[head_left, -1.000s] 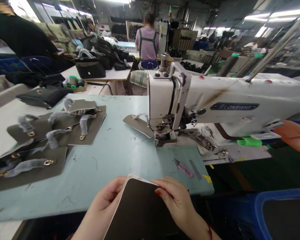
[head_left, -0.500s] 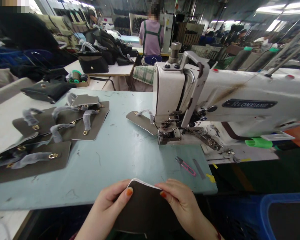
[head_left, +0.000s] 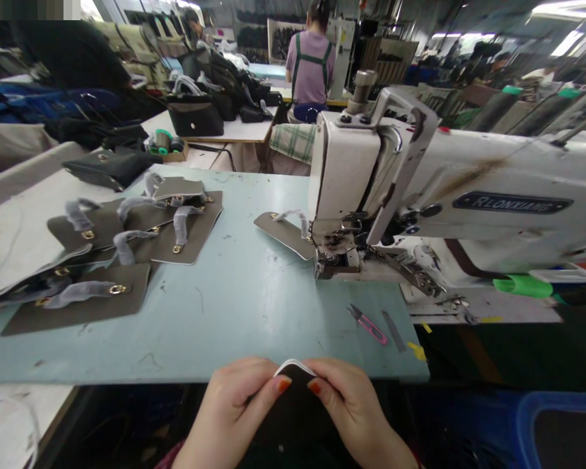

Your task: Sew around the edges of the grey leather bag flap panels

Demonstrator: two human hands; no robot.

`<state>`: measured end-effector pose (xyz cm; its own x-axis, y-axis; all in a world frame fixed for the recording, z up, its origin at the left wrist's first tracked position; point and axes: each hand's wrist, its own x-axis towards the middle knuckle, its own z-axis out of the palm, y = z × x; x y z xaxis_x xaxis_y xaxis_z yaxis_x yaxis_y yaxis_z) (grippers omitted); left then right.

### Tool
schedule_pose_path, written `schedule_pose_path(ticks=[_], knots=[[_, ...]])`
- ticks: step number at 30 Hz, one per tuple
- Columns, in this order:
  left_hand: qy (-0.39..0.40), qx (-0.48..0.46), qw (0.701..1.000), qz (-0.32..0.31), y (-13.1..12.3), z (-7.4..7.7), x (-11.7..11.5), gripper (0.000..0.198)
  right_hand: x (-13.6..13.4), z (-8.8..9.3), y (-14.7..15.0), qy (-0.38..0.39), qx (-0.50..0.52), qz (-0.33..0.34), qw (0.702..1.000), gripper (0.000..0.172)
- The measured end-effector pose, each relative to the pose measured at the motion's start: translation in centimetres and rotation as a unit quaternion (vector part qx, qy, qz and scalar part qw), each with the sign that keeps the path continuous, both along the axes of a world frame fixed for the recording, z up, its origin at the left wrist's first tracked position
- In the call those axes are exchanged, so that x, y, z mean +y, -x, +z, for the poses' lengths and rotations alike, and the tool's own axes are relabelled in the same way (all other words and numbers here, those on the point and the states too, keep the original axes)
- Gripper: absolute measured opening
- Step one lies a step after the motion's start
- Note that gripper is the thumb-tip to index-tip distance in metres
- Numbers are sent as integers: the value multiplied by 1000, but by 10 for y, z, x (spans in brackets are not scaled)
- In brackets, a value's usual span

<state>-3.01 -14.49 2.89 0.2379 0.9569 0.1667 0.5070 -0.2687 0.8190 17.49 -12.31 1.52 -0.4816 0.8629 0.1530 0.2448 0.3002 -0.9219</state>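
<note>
At the near edge of the pale blue table (head_left: pixel 224 312), my left hand (head_left: pixel 234 407) and my right hand (head_left: pixel 354 410) both pinch the top edge of a dark brown leather panel (head_left: pixel 295 397) with a white underside. The thumbs meet at its rounded top corner. Most of the panel hangs below the table edge, hidden between my hands. Beyond it stands a white sewing machine (head_left: pixel 420 189), with one brown flap piece (head_left: pixel 286 231) lying by its needle.
Several brown flap pieces with grey straps and gold rings (head_left: pixel 112 254) are piled at the left. Pink thread snips (head_left: pixel 368 324) lie right of centre. A blue bin (head_left: pixel 561 430) sits at the lower right. A person in a purple shirt (head_left: pixel 310 65) works at a far table.
The panel has dropped lower toward me, so less of it shows above the table edge. My hands have drawn closer together at its top corner. The view has shifted slightly.
</note>
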Motion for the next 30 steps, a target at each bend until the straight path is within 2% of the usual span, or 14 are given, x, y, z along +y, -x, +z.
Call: schedule_pose_path(ticks=[2, 4, 8, 12, 16, 20, 22, 30], knots=[[-28, 3, 1000, 3, -4, -2, -2, 23, 0, -1, 9, -24, 2, -33, 999, 25], [-16, -3, 1000, -2, -6, -2, -2, 21, 0, -2, 14, -39, -8, -58, 998, 30], [83, -35, 996, -19, -6, 7, 4, 13, -1, -1, 15, -26, -44, -25, 998, 34], [107, -52, 992, -33, -9, 15, 10, 21, -4, 6, 11, -13, -80, -14, 997, 37], [51, -51, 997, -24, -13, 14, 8, 22, -4, 10, 8, 15, -78, -10, 997, 35], [-43, 18, 999, -8, -15, 11, 4, 15, 2, 12, 6, 43, -86, -4, 995, 33], [-64, 32, 997, -2, -16, 11, 5, 13, 5, 12, 6, 48, -77, -1, 996, 35], [66, -18, 997, -27, -10, 17, 11, 21, 3, 15, 6, 72, -5, -26, 997, 28]])
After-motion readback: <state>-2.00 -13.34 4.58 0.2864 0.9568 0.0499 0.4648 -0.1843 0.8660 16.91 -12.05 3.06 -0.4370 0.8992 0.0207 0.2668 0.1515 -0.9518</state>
